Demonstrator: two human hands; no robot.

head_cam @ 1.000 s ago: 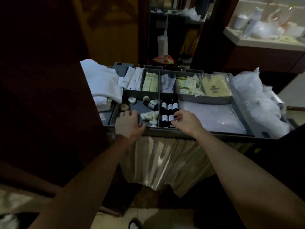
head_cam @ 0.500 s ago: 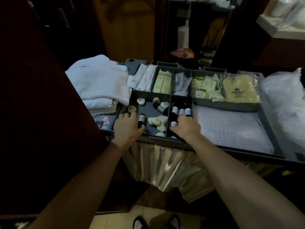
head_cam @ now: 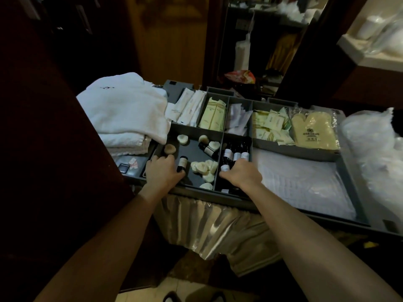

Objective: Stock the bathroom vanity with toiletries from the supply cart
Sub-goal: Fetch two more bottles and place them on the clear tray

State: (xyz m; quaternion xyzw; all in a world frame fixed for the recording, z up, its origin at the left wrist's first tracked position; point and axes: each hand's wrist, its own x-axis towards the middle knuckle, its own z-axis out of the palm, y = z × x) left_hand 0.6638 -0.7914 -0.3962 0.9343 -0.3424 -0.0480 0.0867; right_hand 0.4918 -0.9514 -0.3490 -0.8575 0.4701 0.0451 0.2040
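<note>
1. While both forearms reach over the near rim of the supply cart (head_cam: 347, 182), the left hand (head_cam: 162, 173) curls in the soap compartment and seems to pinch a small bottle (head_cam: 182, 162) upright by its base.
2. The right hand (head_cam: 242, 174) dips curled fingers among the dark bottles (head_cam: 236, 154) next door; its grip is hidden.
3. Gathering bottles looks like the step in hand. Next they need lifting clear and carrying to the vanity (head_cam: 370, 59), far right.
4. A second ago, no bottle showed at the left thumb.
</note>
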